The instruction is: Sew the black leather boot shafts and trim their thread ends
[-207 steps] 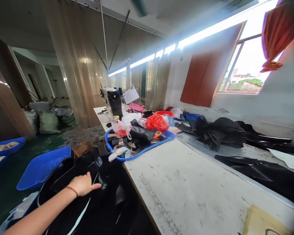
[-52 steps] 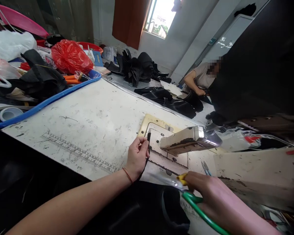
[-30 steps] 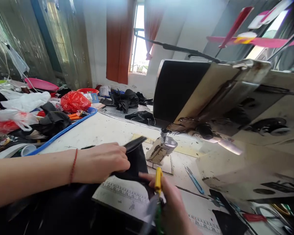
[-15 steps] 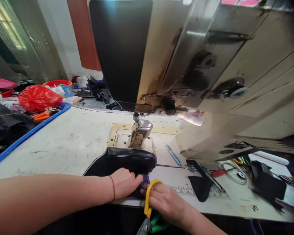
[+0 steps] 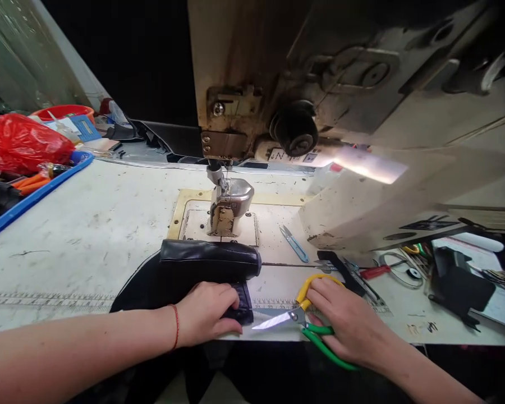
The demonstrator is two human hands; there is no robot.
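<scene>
Scissors [image 5: 297, 316] with one yellow and one green handle are in my right hand [image 5: 347, 320], their blades parted and pointing left toward the black piece. My left hand [image 5: 210, 314], with a red string at the wrist, is closed on the lower edge of the black leather piece [image 5: 210, 261], its thumb at the front. The piece has a rolled, tube-like upper part and lies in front of the sewing machine's metal post [image 5: 231, 207]. Small blue thread snips [image 5: 294, 244] lie to the right of the post.
The machine head [image 5: 252, 73] hangs over the white table [image 5: 88, 224]. On the left is a blue-rimmed tray [image 5: 37, 193] with a red plastic bag [image 5: 25, 145]. A red-handled screwdriver [image 5: 375, 272] and black scraps [image 5: 463, 286] lie on the right.
The scissors have swung from pointing down to pointing left, with their blades now parted. My right hand has moved right, away from my left. The camera view has come closer to the machine.
</scene>
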